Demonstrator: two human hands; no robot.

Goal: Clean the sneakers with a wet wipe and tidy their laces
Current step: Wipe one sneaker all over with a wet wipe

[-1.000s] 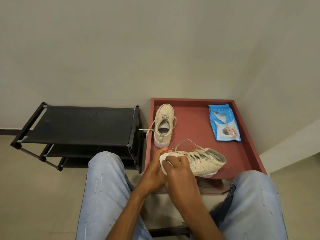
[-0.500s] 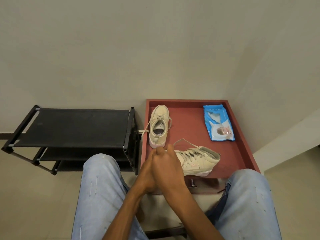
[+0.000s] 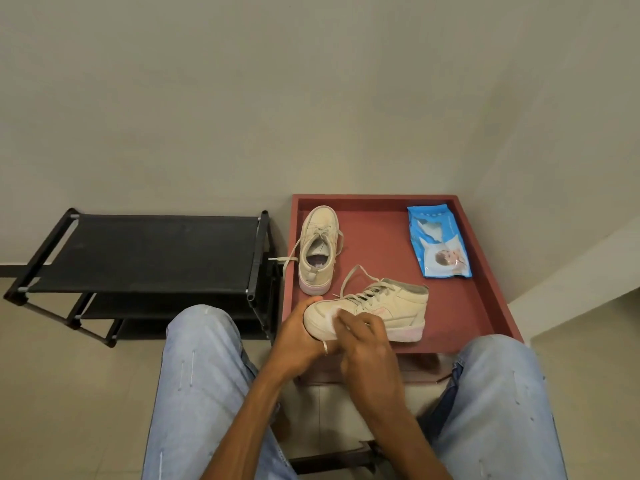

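A beige sneaker (image 3: 388, 308) lies sideways at the front of the red tray (image 3: 485, 306), toe to the left, its laces loose. My left hand (image 3: 299, 336) cups its toe from below and the left. My right hand (image 3: 363, 336) presses a white wet wipe (image 3: 330, 318) against the toe's side; most of the wipe is hidden under my fingers. The second beige sneaker (image 3: 317, 252) stands upright at the tray's back left, one lace hanging over the tray's left edge.
A blue pack of wet wipes (image 3: 438, 245) lies at the tray's back right. A black shoe rack (image 3: 145, 258) stands to the left of the tray. My knees in light jeans flank the tray's front. Walls close off the back and right.
My right hand slid from over the toe tip back along the toe's side, so the toe shows again. The camera shifted slightly. The far sneaker and the pack stayed put.
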